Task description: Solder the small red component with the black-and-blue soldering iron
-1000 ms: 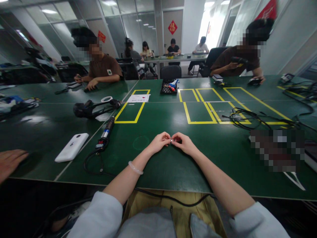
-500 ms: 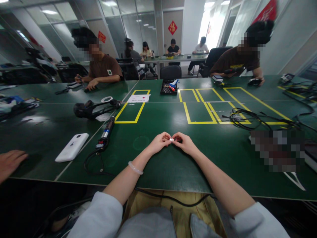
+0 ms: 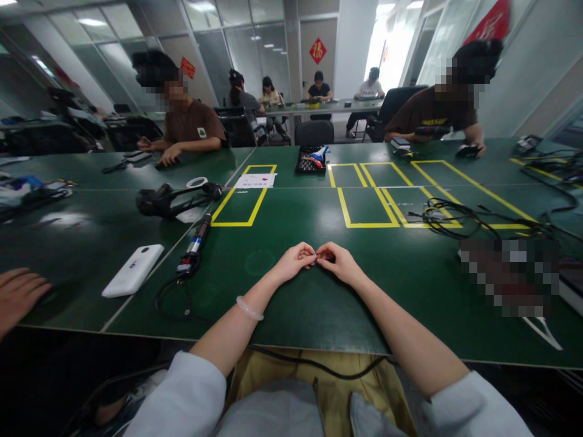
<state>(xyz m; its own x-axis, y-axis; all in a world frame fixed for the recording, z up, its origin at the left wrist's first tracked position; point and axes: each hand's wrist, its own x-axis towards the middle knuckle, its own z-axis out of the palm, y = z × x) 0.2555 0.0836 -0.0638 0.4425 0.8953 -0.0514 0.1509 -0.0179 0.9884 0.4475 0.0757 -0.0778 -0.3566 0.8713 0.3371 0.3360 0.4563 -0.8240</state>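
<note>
My left hand [image 3: 295, 262] and my right hand [image 3: 339, 261] meet fingertip to fingertip just above the green table [image 3: 291, 315]. Pinched between them is a tiny part [image 3: 317, 257] with an orange spot and a bluish-grey edge. Fingers cover most of it, so its kind is unclear. Both hands are closed on this part, the left from its left side and the right from its right side. A pale bangle [image 3: 249, 308] circles my left wrist.
To the left lie a white power-bank-like case [image 3: 133, 271], a cylindrical tool [image 3: 195, 243] with a cable, and a black headset-like device [image 3: 168, 200]. A black tray [image 3: 301, 169] stands ahead. Cables [image 3: 450, 215] tangle at right. Another person's hand [image 3: 20, 297] rests at far left.
The tiny part between my fingertips showed white half a second ago and now shows orange, as if turned. My hands stay in nearly the same place.
</note>
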